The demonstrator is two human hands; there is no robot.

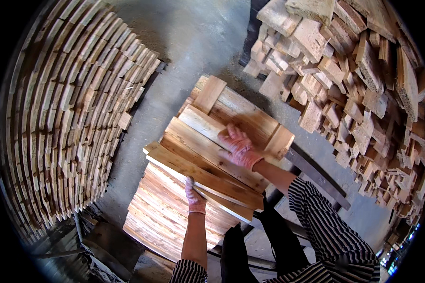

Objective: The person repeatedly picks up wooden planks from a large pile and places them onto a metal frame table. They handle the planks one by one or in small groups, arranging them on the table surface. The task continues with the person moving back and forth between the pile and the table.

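Wooden boards (208, 160) lie in a loose pile at the centre of the view, stacked crosswise on a lower layer of longer planks (160, 217) that rests near the concrete floor (193, 42). Right hand (238, 147), in a pink work glove, lies flat with fingers spread on the top face of the upper boards, near their far end. Left hand (194, 195), also gloved in pink, grips the near edge of one long board (198, 177) that runs diagonally across the pile; the fingers are closed over that edge, thumb side toward the person. Both forearms enter from the lower edge, and striped sleeves (326, 226) cover the upper arms. To the left, a tall, orderly stack of cut boards (66, 118) stands with end faces toward the camera, well apart from the central pile. To the upper right, an irregular heap of short wood offcuts (344, 80) rises beside the pile. A dark metal bar (316, 177) runs diagonally under the right edge of the boards, between the pile and the offcuts
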